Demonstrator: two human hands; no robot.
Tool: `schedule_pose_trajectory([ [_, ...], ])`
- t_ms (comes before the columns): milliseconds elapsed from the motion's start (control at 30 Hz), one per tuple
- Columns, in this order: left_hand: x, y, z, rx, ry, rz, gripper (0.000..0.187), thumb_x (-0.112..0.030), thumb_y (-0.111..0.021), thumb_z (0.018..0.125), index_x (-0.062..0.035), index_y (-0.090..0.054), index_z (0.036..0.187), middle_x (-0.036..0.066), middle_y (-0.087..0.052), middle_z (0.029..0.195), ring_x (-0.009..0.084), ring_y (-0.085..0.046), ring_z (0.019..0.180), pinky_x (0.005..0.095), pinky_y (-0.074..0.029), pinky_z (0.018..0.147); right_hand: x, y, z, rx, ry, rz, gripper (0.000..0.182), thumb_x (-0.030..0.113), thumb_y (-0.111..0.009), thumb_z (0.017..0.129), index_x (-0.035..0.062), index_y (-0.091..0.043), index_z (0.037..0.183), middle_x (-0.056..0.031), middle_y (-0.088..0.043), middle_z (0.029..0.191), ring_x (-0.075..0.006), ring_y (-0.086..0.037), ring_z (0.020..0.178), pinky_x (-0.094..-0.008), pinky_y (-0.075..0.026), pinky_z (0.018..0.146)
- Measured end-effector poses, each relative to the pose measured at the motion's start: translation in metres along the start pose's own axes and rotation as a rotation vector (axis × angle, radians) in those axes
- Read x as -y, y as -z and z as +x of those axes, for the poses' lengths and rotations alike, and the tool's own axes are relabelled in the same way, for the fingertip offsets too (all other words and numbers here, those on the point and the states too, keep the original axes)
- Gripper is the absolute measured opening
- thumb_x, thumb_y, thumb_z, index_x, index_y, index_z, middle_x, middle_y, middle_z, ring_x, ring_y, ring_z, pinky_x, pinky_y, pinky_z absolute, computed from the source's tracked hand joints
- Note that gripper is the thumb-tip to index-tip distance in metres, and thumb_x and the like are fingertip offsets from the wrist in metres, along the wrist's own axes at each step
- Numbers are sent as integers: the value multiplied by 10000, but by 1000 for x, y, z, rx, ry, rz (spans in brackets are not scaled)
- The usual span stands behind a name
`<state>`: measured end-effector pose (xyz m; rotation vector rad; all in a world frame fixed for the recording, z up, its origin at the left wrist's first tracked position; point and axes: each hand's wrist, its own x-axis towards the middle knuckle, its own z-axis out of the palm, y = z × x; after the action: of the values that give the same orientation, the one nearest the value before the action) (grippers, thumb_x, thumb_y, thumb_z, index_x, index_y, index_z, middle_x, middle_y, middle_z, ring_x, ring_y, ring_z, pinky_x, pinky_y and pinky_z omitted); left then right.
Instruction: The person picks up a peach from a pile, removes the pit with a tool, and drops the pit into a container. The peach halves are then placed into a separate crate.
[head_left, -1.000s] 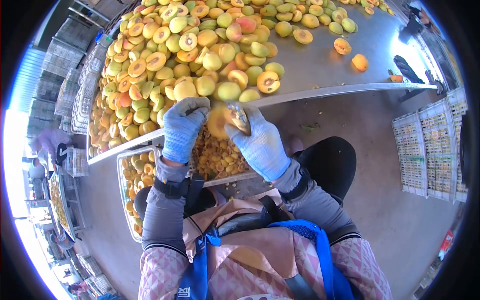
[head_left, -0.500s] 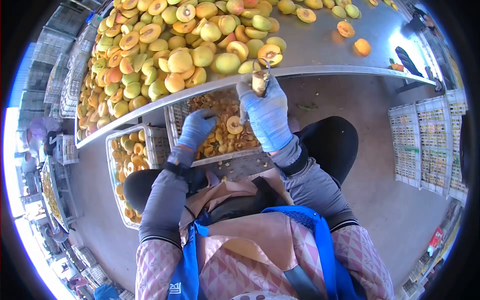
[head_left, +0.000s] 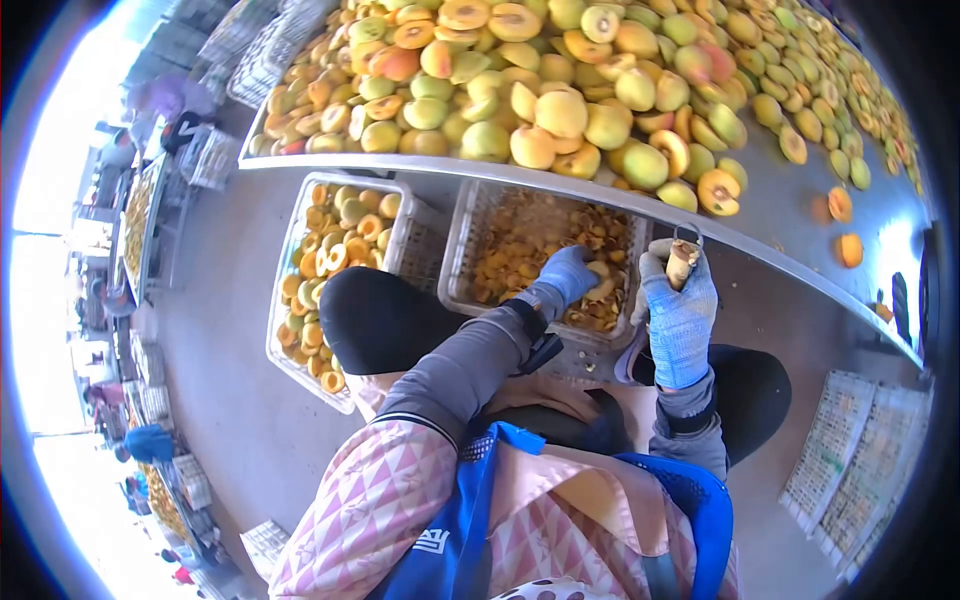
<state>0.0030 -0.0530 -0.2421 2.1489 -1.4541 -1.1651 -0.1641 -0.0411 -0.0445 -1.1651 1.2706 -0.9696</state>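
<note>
Only lettering I can spot is a white mark on the blue strap across the wearer's front, and it's too small and warped to read.

Edges next: the grey sheet-metal table has a pale raised lip that slants from upper left down to the right. The big heap of yellow-green and orange peach-like fruit comes right up to that lip on the left and middle, while bare steel shows further right around a couple of orange halves. Below the lip there's a whitish plastic crate of scraps between the knees, and beside it a white plastic crate of cut halves. Grey floor spreads out left of that one.

Hands: both in blue knit gloves. The right hand is wrapped around a stubby tan-handled tool with a thin metal loop, loop end up, just beside the table lip. The left hand is down in the scraps crate, fingers next to a pale orange ring-like half. Can't tell if it's gripping that or just brushing it.
</note>
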Motion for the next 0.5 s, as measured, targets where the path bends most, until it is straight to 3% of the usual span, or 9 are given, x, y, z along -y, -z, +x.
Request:
schedule_pose_trajectory([
  [67,-41,42,-30,98,53,-261,472,-188,-767,741,12,-650,1152,169,-703,1050,263,-679,982,344,-522,891,2,-5,1,46,-14,-83,163,76,-639,890,5,-608,1034,-43,-603,778,-178,-632,785,-317,-523,712],
  [100,-54,58,-44,120,57,-516,412,-125,-785,727,43,-670,1086,132,-717,967,196,-672,909,302,-525,851,-12,-6,6,40,116,-207,168,72,-633,889,11,-612,1044,-57,-605,792,-200,-635,796,-323,-523,723],
  [200,-74,85,-74,-56,-192,-680,372,-110,-767,773,24,-659,1102,73,-704,915,144,-657,797,267,-537,727,-28,-13,7,7,428,-444,246,59,-632,850,61,-641,1096,-133,-629,926,-323,-633,885,-368,-526,787],
  [267,-89,112,-103,-27,-146,-883,325,-160,-742,824,-17,-657,1103,33,-678,877,100,-615,708,229,-510,649,-20,-22,4,-14,535,-534,283,66,-644,832,79,-651,1114,-148,-636,974,-357,-626,916,-386,-524,815],
  [300,-93,117,-112,-8,-121,-986,303,-185,-730,849,-38,-657,1104,13,-665,858,78,-594,664,211,-497,610,-30,-24,8,-62,540,-499,265,97,-706,852,19,-638,1095,-100,-677,983,-174,-639,883,-309,-517,803],
  [367,-79,105,-112,-177,-357,-990,283,-268,-680,898,-68,-655,1098,-9,-642,841,48,-545,614,191,-452,544,-37,-30,9,-40,534,-415,266,87,-716,840,18,-642,1086,-85,-686,984,-165,-647,880,-308,-523,795],
  [433,-71,101,-116,-153,-287,-1131,346,-420,-570,964,-100,-629,1083,-18,-630,832,49,-520,567,186,-415,471,-43,-37,4,-21,482,-332,263,79,-739,815,26,-654,1059,-79,-690,997,-158,-651,914,-306,-519,843],
  [500,-55,92,-110,-70,-247,-1307,366,-454,-510,988,-113,-602,1082,-5,-626,855,63,-539,608,202,-430,489,-45,-42,-5,-20,452,-288,262,70,-763,791,35,-666,1032,-73,-695,1009,-152,-656,949,-304,-516,891],
])
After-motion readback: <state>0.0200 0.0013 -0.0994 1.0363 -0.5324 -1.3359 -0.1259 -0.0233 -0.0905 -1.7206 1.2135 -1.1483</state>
